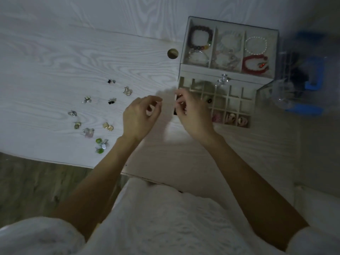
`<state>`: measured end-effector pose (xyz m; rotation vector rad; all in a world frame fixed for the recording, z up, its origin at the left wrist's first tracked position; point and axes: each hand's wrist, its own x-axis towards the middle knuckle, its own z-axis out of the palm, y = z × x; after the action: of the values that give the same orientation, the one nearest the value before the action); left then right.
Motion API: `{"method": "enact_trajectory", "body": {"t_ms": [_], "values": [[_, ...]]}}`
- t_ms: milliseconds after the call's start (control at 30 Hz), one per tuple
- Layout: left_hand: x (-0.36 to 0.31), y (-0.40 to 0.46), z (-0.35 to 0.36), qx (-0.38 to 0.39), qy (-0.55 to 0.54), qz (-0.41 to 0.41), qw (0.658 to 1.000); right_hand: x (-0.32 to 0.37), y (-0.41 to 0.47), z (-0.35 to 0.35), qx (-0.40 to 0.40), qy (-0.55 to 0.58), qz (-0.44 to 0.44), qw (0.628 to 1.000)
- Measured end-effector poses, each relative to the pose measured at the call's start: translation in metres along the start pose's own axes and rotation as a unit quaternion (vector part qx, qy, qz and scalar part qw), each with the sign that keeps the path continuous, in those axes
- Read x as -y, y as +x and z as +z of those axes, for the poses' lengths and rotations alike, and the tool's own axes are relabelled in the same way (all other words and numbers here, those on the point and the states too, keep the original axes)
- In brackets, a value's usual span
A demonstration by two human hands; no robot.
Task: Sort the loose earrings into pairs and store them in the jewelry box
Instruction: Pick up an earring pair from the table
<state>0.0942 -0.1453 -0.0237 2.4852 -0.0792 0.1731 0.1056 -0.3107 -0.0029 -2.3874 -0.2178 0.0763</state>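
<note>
1. Around the work: a white wood-grain table [55,52], with a round cable hole [173,53] just left of the jewelry box [228,74]; right of the box a clear container [294,85] with blue parts, blurred
2. Top tray of the box under a clear lid: dark bead bracelet [201,38], pale bracelets in the middle, pearl bracelet [256,45] and red bracelet [254,65] on the right
3. Lower drawer [231,100] pulled out toward the person, divided in small square cells; some pink pieces in the front row
4. Loose earrings [95,115] lying in small pairs on the table, well left of the box, apart from both hands
5. Left hand [139,116] above the table, fingers curled, thumb and forefinger near together; cannot tell if anything is pinched
6. Right hand [193,111] over the left edge of the drawer, covering some cells; fingers curled, something small and dark at the fingertips, too blurred to tell
7. No readable writing or brand anywhere
</note>
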Motion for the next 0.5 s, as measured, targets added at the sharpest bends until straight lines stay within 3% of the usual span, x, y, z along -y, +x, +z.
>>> {"method": "enact_trajectory", "body": {"t_ms": [200, 400, 500], "values": [[0.077, 0.029, -0.030, 0.040, 0.091, -0.084, 0.992, 0.043, 0.052, 0.066, 0.097, -0.053, -0.048, 0.993], [0.088, 0.066, -0.035, 0.137, 0.119, -0.086, 0.980, 0.063, 0.093, 0.123, 0.100, -0.139, -0.007, 0.985], [0.093, 0.066, -0.040, 0.139, 0.118, -0.078, 0.980, 0.061, 0.094, 0.129, 0.082, -0.128, 0.012, 0.988]]}}
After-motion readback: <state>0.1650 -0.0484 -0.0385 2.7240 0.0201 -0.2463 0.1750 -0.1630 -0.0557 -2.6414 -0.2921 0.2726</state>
